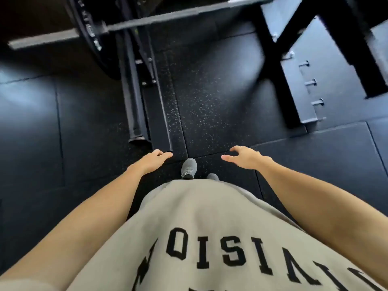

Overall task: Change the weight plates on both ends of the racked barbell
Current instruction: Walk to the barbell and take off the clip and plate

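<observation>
Barbell (159,16): I see it racked, running across the top of the view from the upper left toward the top right edge. Its bare left sleeve end sticks out past the load, so a plate can slide off outward.

Weight plate (90,36): one dark plate, edge-on, sits on the left end of the bar, inboard of that bare sleeve. I see no collar outside it, though the blur leaves that uncertain. The right end of the bar is out of view.

Rack base (144,97): black rails run down the floor below the plate, ending just ahead of my left hand.

Left hand (152,162): low, in front of my body, fingers loose and slightly curled, holding nothing. It is well apart from the bar.

Right hand (244,157): same height, fingers spread and relaxed, empty. Both hang free because I am walking, I judge, not yet reaching.

Shoe (189,168): one grey toe stepping forward on the rubber floor (220,106), pointed toward the rack.

Black frame (279,59): crossed legs over a grey platform, upper right; not part of the job.

Judgement: the plate swap at the left end is not begun; I must close in first.
</observation>
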`<action>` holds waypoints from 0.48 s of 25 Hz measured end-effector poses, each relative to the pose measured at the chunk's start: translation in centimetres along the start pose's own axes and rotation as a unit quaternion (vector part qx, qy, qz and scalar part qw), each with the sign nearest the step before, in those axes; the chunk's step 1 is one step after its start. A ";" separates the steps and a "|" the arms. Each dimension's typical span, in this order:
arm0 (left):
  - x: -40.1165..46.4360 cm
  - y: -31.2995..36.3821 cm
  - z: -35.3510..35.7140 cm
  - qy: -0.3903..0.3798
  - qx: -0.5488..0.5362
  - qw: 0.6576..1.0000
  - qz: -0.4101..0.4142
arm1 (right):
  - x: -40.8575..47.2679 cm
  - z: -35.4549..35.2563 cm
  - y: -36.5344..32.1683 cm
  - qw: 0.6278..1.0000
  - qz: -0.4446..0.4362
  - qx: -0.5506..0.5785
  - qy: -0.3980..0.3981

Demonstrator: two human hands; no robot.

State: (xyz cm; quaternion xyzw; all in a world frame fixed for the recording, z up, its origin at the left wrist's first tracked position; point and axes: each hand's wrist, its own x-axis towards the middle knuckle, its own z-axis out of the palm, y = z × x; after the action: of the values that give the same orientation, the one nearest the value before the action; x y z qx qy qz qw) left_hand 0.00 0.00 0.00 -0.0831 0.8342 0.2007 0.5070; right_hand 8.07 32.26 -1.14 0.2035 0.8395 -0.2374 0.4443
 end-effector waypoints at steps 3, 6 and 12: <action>-2.7 -4.8 2.0 0.029 -0.081 0.994 -0.059 | 1.0 -0.7 -3.2 0.995 -0.068 -0.074 -0.025; -5.3 -9.6 4.9 0.048 -0.155 0.980 -0.115 | 2.0 -0.5 -7.1 0.980 -0.128 -0.150 -0.043; -9.6 -18.8 8.9 0.109 -0.328 0.919 -0.191 | 1.6 4.0 -17.7 0.920 -0.227 -0.302 -0.103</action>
State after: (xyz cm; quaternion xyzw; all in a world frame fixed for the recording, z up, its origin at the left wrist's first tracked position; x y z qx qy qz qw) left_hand 18.19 -13.88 0.15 -0.4236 0.7402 0.3518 0.3860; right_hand 0.04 15.89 -0.59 -0.1620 0.8449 -0.0872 0.5023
